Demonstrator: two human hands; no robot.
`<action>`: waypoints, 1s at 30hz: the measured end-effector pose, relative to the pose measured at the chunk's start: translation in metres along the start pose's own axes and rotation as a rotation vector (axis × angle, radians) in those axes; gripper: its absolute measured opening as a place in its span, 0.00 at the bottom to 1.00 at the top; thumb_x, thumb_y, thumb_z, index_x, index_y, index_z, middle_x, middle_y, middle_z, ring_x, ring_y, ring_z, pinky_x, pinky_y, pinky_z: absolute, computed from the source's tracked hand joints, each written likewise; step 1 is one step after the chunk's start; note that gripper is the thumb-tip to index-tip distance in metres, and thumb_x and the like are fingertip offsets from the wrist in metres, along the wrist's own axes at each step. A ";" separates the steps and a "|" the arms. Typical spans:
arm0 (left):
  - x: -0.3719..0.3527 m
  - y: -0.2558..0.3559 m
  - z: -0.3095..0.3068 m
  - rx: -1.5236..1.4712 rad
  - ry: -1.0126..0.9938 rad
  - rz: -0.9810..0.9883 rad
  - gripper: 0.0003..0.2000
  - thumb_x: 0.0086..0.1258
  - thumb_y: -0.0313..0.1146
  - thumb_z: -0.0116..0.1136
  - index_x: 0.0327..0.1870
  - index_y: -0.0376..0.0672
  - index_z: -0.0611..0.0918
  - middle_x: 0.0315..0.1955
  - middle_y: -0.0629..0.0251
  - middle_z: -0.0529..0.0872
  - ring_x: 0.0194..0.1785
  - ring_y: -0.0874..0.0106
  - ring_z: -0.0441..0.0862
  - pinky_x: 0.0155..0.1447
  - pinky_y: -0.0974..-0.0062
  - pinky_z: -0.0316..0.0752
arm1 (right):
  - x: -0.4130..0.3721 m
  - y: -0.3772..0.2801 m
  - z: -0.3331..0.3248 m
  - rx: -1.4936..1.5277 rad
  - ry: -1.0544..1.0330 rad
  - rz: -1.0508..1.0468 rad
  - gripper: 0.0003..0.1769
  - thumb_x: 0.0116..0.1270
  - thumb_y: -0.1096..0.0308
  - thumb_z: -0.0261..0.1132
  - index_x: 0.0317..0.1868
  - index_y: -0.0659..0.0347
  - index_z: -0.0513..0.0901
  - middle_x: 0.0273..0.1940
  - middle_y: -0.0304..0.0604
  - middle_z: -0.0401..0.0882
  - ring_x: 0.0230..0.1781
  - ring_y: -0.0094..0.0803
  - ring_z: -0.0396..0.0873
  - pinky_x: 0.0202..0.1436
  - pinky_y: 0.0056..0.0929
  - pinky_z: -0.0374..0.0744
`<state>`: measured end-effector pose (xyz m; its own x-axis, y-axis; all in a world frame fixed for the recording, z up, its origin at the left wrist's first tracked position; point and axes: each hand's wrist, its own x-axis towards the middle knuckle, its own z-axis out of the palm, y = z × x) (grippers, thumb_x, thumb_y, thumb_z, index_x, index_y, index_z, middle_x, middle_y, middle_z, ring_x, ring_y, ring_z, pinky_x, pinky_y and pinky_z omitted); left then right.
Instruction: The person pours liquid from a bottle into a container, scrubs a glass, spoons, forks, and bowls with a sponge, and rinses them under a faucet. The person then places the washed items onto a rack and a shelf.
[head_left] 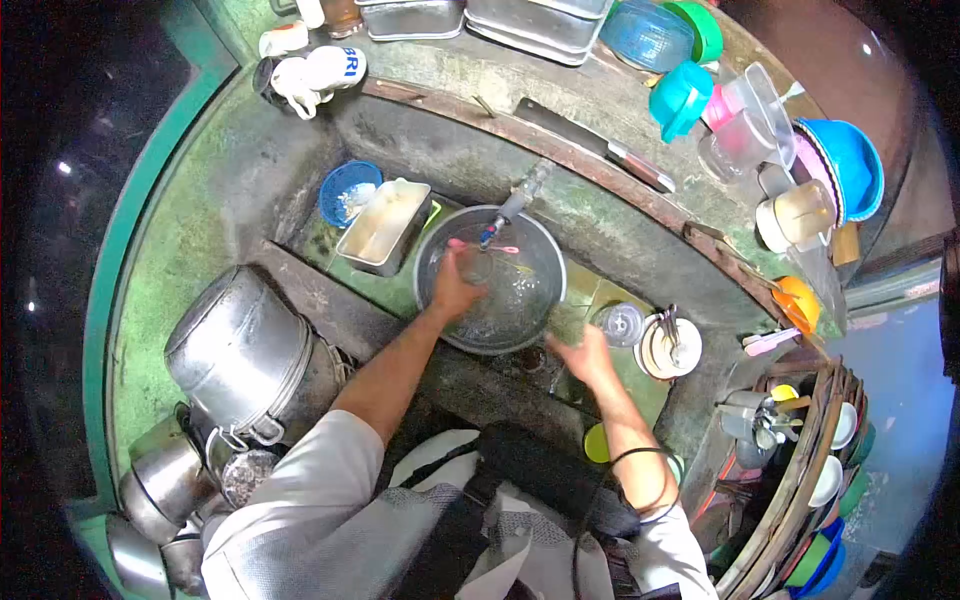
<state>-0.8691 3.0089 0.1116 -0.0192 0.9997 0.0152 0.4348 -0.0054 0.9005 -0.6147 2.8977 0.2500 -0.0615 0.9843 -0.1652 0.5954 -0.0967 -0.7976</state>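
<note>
My left hand (pixel 456 292) is over the large grey basin (pixel 560 285), closed around a clear glass (pixel 476 266) just below the tap (pixel 512 208). Water fills part of the basin, and a pink spoon (pixel 505 250) shows near its far side. To the right of the basin, my right hand (pixel 588 362) is held out with its fingers apart and nothing visible in them. Close to it are a clear round container (pixel 620 323) and a stack of white plates (pixel 686 345) with metal spoons (pixel 672 325) on top.
A rectangular metal tin (pixel 385 228) and a blue basket (pixel 350 190) stand left of the basin. Large metal pots (pixel 240 340) crowd the left side. On the back ledge lies a knife (pixel 570 132); plastic tubs (pixel 648 35) stand behind it. A dish rack (pixel 815 470) is at right.
</note>
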 end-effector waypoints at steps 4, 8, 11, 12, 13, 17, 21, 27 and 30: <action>0.012 0.018 -0.003 -0.015 0.009 0.174 0.39 0.40 0.28 0.76 0.56 0.39 0.68 0.51 0.54 0.78 0.58 0.60 0.76 0.61 0.64 0.71 | -0.058 0.073 -0.017 0.304 0.078 0.267 0.19 0.60 0.68 0.72 0.50 0.66 0.79 0.39 0.39 0.85 0.38 0.24 0.80 0.45 0.27 0.80; 0.014 0.037 -0.015 -0.039 -0.057 0.071 0.40 0.40 0.25 0.76 0.58 0.39 0.65 0.51 0.55 0.78 0.57 0.61 0.77 0.60 0.66 0.72 | -0.115 0.084 -0.039 0.659 0.246 0.429 0.11 0.63 0.72 0.69 0.43 0.62 0.78 0.32 0.40 0.81 0.29 0.26 0.79 0.32 0.25 0.80; 0.015 0.050 -0.016 -0.151 0.000 0.115 0.41 0.40 0.26 0.78 0.59 0.39 0.66 0.49 0.56 0.79 0.55 0.61 0.78 0.58 0.67 0.74 | -0.144 0.080 -0.044 0.857 0.422 0.502 0.23 0.66 0.73 0.64 0.58 0.55 0.66 0.34 0.40 0.76 0.27 0.27 0.77 0.28 0.26 0.80; 0.011 0.057 -0.017 -0.033 -0.094 0.129 0.40 0.41 0.26 0.78 0.58 0.40 0.66 0.49 0.57 0.79 0.53 0.63 0.78 0.57 0.68 0.74 | -0.147 0.082 -0.043 0.863 0.484 0.494 0.25 0.68 0.71 0.63 0.60 0.52 0.62 0.36 0.40 0.76 0.27 0.27 0.77 0.27 0.27 0.80; 0.006 0.070 -0.019 0.089 -0.189 0.142 0.39 0.42 0.26 0.78 0.57 0.41 0.67 0.48 0.58 0.79 0.51 0.65 0.77 0.56 0.69 0.74 | -0.151 0.081 -0.042 0.870 0.545 0.489 0.27 0.69 0.68 0.63 0.63 0.49 0.59 0.38 0.40 0.75 0.27 0.27 0.76 0.25 0.27 0.80; -0.012 0.097 0.028 0.389 -0.445 0.413 0.40 0.45 0.36 0.76 0.64 0.44 0.68 0.54 0.51 0.78 0.54 0.55 0.79 0.58 0.60 0.75 | -0.154 0.085 -0.042 0.839 0.573 0.483 0.25 0.71 0.60 0.58 0.64 0.47 0.58 0.46 0.39 0.74 0.35 0.30 0.77 0.24 0.28 0.79; -0.052 0.216 0.065 0.936 -0.817 0.402 0.38 0.49 0.32 0.73 0.65 0.46 0.67 0.56 0.50 0.77 0.57 0.54 0.79 0.55 0.57 0.77 | -0.147 0.084 -0.062 0.800 0.394 0.489 0.32 0.64 0.71 0.59 0.68 0.50 0.62 0.62 0.47 0.67 0.53 0.38 0.71 0.42 0.39 0.80; -0.067 0.256 0.075 0.710 -0.929 0.666 0.32 0.45 0.31 0.76 0.55 0.44 0.74 0.46 0.52 0.79 0.53 0.55 0.79 0.52 0.59 0.77 | -0.123 0.088 -0.090 0.040 0.394 0.054 0.28 0.56 0.71 0.67 0.59 0.63 0.73 0.51 0.52 0.77 0.57 0.44 0.75 0.59 0.35 0.74; -0.058 0.230 0.078 0.074 -1.050 0.379 0.33 0.41 0.34 0.81 0.53 0.44 0.78 0.42 0.64 0.79 0.49 0.68 0.79 0.53 0.70 0.77 | -0.102 0.078 -0.095 0.192 0.297 -0.070 0.24 0.54 0.72 0.68 0.53 0.64 0.77 0.49 0.50 0.78 0.55 0.45 0.76 0.59 0.36 0.73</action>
<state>-0.6978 2.9513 0.2835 0.8801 0.4586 -0.1231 0.3051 -0.3474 0.8867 -0.4859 2.8037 0.2598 0.1554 0.9867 0.0469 0.4347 -0.0256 -0.9002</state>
